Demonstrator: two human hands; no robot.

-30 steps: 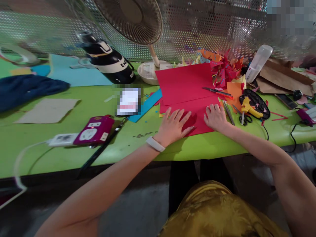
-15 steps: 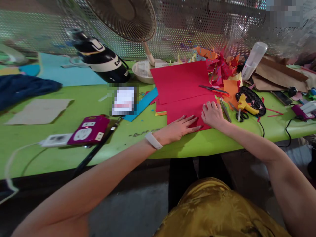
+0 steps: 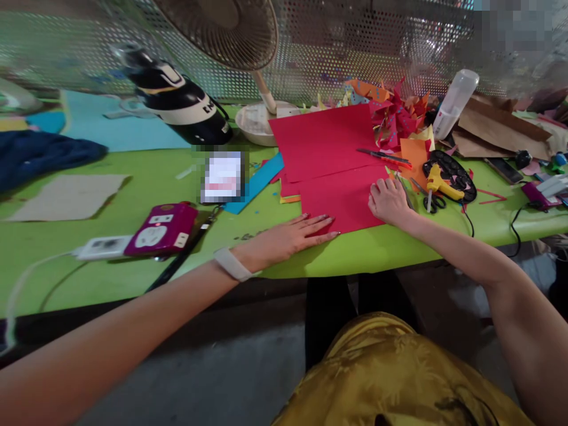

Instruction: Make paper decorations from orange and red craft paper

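A red sheet of paper (image 3: 344, 198) lies near the front edge of the green table, partly under a second red sheet (image 3: 326, 139). My left hand (image 3: 293, 238) is stretched flat, with its fingertips over the lower left part of the nearer sheet. At that sheet's right end rests my right hand (image 3: 390, 202), its fingers curled in; whatever they may hold is hidden. Beyond it, a cutter knife with an orange-red handle (image 3: 386, 157) lies across the right side of the upper sheet. Black-handled scissors (image 3: 433, 204) are just right of my right hand.
A yellow glue gun (image 3: 444, 184) sits on a black tray at right. Cut paper shapes (image 3: 394, 115), a clear bottle (image 3: 456, 105) and a fan (image 3: 261, 121) stand behind. Leftward are a black flask (image 3: 186, 109), a phone (image 3: 222, 176) and a purple power socket (image 3: 162, 229).
My left hand has slid left along the lower edge of the red paper. My right hand has shifted slightly right, fingers still curled.
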